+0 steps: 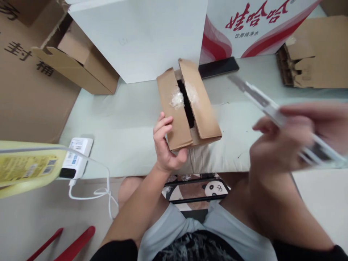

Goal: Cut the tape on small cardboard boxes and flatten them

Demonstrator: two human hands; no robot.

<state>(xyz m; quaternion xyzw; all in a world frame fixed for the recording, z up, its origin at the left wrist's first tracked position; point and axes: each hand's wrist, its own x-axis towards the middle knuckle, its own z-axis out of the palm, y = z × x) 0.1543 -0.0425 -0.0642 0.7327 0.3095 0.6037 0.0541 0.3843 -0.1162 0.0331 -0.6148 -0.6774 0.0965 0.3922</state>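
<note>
A small brown cardboard box lies on the pale table in front of me. Its top flaps are parted along a dark slit, with torn clear tape on them. My left hand grips the box's near left corner, fingers curled on its side. My right hand, blurred by motion, is raised to the right of the box and closed on a utility knife whose blade points up and left, away from the box.
A black phone lies behind the box. A large white box, a red-and-white carton and brown cartons ring the table. A white power bank with a cable and a yellow container sit at left.
</note>
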